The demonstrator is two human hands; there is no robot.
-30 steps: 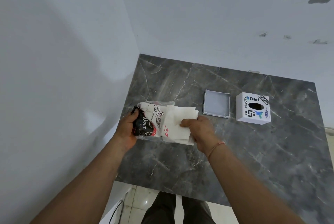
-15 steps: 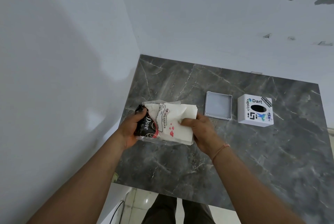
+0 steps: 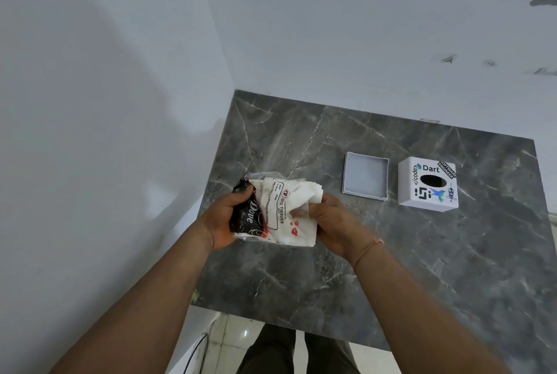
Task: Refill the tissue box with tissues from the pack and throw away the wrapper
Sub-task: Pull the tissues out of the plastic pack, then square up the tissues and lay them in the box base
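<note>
The dark marble table [image 3: 391,253] fits into a corner: one white wall [image 3: 90,102] runs along its left edge and another along its far edge, while the near edge drops off above a pale tiled floor [image 3: 229,340]. Most of the slab lies bare, with wide free surface to the right and toward the near edge.

Both forearms reach in from below and meet over the left part of the table. The left hand [image 3: 224,220] cups the black printed end of the tissue pack [image 3: 271,211], thumb on top and fingers curled underneath, clamped around the wrapper. The right hand [image 3: 331,223] grips the white tissues [image 3: 304,195] at the pack's open end, fingers folded tight onto them; a thin cord circles that wrist. The pack seems to be held just above the table, though contact is hard to judge.

To the right, apart from the hands, a shallow grey lid [image 3: 365,175] lies open-side up. Just beside it, further right, stands the white tissue box [image 3: 427,183] with stickers and an oval slot on top.
</note>
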